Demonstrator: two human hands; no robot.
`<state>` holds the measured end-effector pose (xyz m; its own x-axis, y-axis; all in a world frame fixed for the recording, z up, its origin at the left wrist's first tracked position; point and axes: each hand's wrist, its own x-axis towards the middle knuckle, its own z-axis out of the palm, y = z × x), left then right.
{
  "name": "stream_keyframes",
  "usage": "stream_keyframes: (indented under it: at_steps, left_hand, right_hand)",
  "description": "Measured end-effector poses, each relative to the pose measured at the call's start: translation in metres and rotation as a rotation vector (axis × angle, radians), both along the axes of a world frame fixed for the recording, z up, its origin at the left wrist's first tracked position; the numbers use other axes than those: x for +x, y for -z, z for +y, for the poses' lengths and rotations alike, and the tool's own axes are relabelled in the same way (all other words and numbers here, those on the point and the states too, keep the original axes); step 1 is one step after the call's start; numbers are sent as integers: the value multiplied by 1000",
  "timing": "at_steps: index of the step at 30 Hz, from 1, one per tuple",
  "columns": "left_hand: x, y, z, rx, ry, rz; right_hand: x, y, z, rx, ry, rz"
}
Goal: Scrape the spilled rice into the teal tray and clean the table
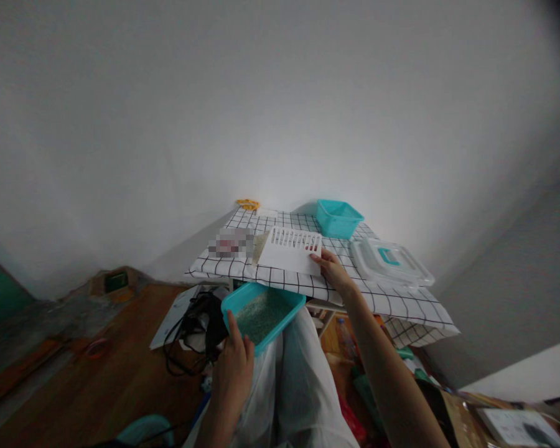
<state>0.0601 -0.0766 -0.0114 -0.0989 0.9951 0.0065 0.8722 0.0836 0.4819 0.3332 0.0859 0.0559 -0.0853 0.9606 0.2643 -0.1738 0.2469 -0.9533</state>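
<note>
My left hand (233, 364) grips the near rim of a turquoise tray (262, 312) filled with fine greenish grains, held over my lap below the table edge. My right hand (332, 267) reaches onto the table and pinches the near right corner of a flat white slotted plastic insert (290, 250) lying on the checked cloth. Its fingers are closed on that corner.
A small table with a black-and-white checked cloth (392, 302) stands against a white wall. On it are an empty turquoise bin (338, 218), a clear lidded container with a turquoise handle (392, 261) and a yellow item (247, 203). Black cables (191, 336) lie on the wooden floor.
</note>
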Motion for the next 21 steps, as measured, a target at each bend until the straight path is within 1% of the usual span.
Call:
stream_keyframes:
  at_steps: [5,10,16,21]
  left_hand:
    - [-1,0,0,-1,4,-8]
    - [-1,3,-1,55,26,-3]
    - [0,1,-1,62,8,0]
    - [-1,6,1,72,17,11]
  right_hand:
    - [-1,-3,-4,-4,-30,-35]
    - [0,-2,-3,-10,-38,-45]
    - [3,2,1,-7,-25,-27]
    - [5,6,6,35,36,22]
